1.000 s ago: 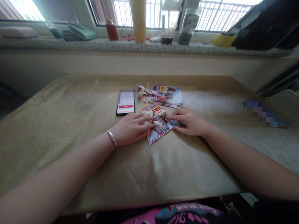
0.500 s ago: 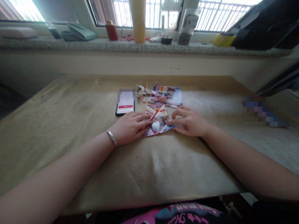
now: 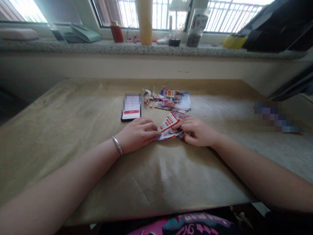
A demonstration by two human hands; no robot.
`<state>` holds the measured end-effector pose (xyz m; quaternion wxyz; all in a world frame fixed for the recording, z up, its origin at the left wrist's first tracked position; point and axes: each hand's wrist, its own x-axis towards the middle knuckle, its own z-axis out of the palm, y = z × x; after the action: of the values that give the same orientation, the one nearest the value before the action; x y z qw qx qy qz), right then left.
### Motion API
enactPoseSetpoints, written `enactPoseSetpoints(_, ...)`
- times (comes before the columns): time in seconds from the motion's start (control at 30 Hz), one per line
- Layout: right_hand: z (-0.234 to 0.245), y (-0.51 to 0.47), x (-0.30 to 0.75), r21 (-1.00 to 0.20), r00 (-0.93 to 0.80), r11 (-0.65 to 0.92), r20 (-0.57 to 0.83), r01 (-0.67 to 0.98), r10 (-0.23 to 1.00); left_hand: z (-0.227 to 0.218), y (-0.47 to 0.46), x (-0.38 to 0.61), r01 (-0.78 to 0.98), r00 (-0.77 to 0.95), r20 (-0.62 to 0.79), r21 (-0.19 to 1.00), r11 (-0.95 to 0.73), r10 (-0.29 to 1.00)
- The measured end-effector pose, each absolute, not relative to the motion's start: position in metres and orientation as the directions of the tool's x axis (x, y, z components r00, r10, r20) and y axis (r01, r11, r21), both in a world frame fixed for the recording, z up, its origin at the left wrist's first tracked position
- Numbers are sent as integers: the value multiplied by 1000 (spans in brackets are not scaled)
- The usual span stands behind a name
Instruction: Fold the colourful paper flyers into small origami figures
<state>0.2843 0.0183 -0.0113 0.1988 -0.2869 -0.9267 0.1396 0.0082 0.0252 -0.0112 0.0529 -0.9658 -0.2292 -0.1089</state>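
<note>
A colourful printed flyer point(image 3: 167, 125), folded and pointed at its left end, lies on the table before me. A white-and-red folded flap shows on its top. My left hand point(image 3: 140, 133), with a silver bangle at the wrist, is closed at the flyer's left tip, its fingertips on the paper. On the right end my right hand point(image 3: 195, 131) is closed, fingers curled over the paper and thumb at the near edge. Part of the flyer is hidden under the right fingers. Beyond it rest a stack of similar flyers point(image 3: 179, 100) and a crumpled piece of folded paper point(image 3: 148, 98).
A phone point(image 3: 131, 112) with a lit screen lies beyond my left hand. The table point(image 3: 97, 182) has a shiny beige cover. Bottles and boxes stand on the stone windowsill point(image 3: 93, 47). At the far right is a blurred-out flat item point(image 3: 276, 117).
The flyer has been turned and folded, so its printed front is now largely covered. My right hand has curled in over its right end. My left hand has barely moved.
</note>
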Motion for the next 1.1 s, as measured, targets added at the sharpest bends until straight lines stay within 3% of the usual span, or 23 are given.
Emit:
enactPoseSetpoints(0.17,-12,15,288,-265,-567,644,314,718,762,-12,23,11,447,878,202,-18,-894,435)
enactPoseSetpoints(0.33,-17,19,290,-414,-437,517,278,749,855,-15,21,10,436,889,152,9,-900,433)
enactPoseSetpoints(0.47,-21,23,290,-496,-392,464,248,734,886,-16,20,8,441,883,177,1,-898,434)
enactPoseSetpoints(0.73,-25,26,285,-392,-368,436,238,810,899,-14,22,11,421,875,263,4,-907,407)
enactPoseSetpoints(0.9,-26,26,283,-365,-357,426,243,828,902,-13,22,12,353,909,246,-25,-935,336)
enactPoseSetpoints(1.1,-25,27,282,-361,-357,427,247,829,901,-14,21,11,380,905,222,-35,-924,364)
